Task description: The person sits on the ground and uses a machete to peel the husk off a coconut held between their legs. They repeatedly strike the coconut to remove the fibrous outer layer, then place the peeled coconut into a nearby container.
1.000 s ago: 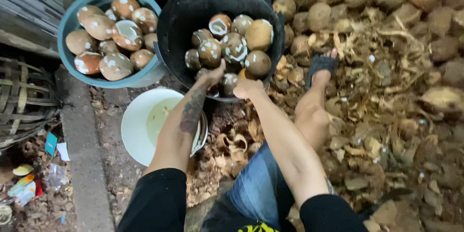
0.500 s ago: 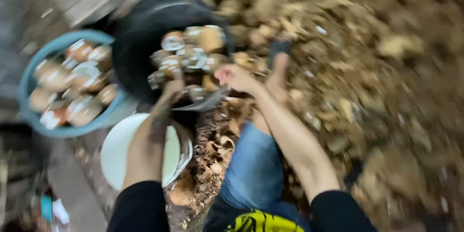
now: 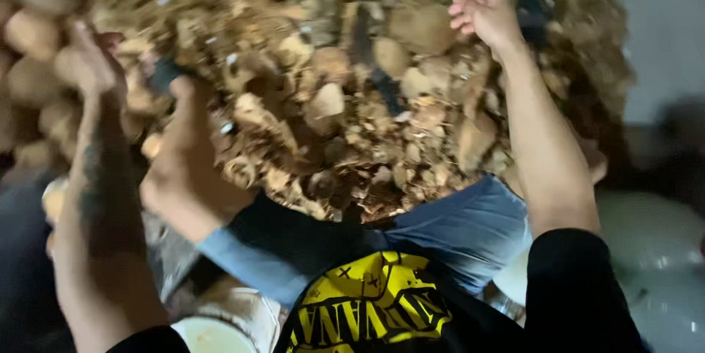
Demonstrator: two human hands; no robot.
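The view is blurred by motion. My left hand (image 3: 87, 59) is raised at the left, beside a row of brown husked coconuts (image 3: 29, 33); its fingers are too smeared to read. At the top right, my right hand (image 3: 485, 15) is stretched out over a heap of dry coconut husk pieces (image 3: 330, 103). Its fingers are curled in and nothing shows in them. A dark object (image 3: 540, 11) lies just beyond that hand. My bent leg in blue shorts (image 3: 470, 228) and my foot (image 3: 176, 147) rest against the heap.
The rim of a white bowl (image 3: 213, 332) shows at the bottom edge by my left arm. A pale round basin (image 3: 650, 250) sits at the lower right. A grey wall (image 3: 661, 22) stands behind the heap at the right.
The view has swung right, away from the black tub and blue basin of shelled coconuts. Both hands have left the tub; the right one now reaches out over the husk heap.
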